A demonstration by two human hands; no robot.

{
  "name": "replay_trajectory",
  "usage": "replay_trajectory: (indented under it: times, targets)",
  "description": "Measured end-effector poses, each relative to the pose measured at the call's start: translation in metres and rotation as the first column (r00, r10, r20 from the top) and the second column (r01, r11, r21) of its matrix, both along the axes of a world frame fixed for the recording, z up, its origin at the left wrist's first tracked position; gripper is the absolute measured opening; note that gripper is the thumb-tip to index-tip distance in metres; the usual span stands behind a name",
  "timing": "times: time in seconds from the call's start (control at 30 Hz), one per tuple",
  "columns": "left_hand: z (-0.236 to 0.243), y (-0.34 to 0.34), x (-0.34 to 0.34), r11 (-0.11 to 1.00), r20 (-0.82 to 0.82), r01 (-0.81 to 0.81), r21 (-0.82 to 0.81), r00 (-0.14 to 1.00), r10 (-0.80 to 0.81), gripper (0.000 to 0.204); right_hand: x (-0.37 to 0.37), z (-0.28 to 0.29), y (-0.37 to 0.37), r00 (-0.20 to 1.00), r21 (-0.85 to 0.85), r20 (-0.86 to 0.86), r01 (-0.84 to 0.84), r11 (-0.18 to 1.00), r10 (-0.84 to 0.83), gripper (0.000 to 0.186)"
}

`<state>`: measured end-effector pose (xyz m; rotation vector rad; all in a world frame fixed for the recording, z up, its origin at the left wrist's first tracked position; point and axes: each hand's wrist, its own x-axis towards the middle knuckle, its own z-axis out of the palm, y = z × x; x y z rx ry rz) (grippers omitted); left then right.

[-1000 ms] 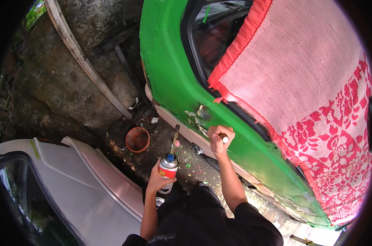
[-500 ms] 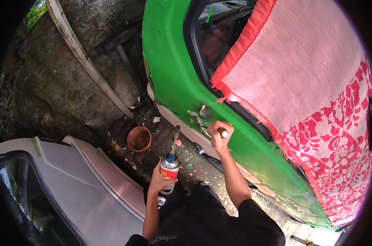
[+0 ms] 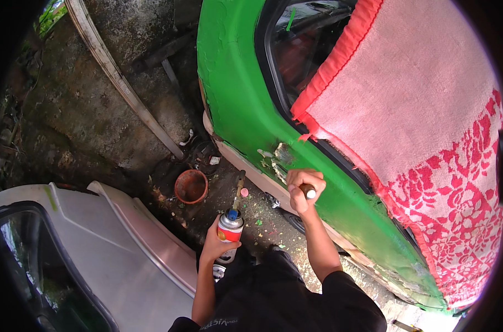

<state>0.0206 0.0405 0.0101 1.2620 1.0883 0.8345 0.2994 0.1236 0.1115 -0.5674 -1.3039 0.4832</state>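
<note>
My left hand [image 3: 211, 243] is wrapped round a gas canister [image 3: 229, 234] with a red and white label. A blowtorch head [image 3: 236, 195] with a blue fitting is mounted on it, its metal tube pointing away from me. No flame shows. Against the green car body panel [image 3: 235, 94], my right hand [image 3: 303, 185] is closed round the handle [image 3: 309, 191] of a tool with a brown grip and pale end. The tool's working end is hidden. Just beyond that hand, the paint is blistered and peeling in a scorched patch [image 3: 279, 157].
A pink and red patterned towel [image 3: 423, 105] covers the green car's upper side and part of its window. A silver car [image 3: 96, 238] stands close on the left. Between them are a terracotta pot [image 3: 191, 186], paint flakes and debris. A long bent strip [image 3: 115, 74] leans behind.
My right hand has shifted slightly nearer and to the right, away from the peeling patch, and the tool handle is tilted more toward me. The torch stays in my left hand.
</note>
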Motion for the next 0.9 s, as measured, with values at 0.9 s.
replay_trajectory:
  times: [0.9]
  targets:
    - [-0.011,0.002,-0.006,1.000,0.017,0.010,-0.024,1.000,-0.010,0.083,0.002,-0.040,-0.010,0.997,-0.057,-0.057,0.052,0.997,-0.055,0.026]
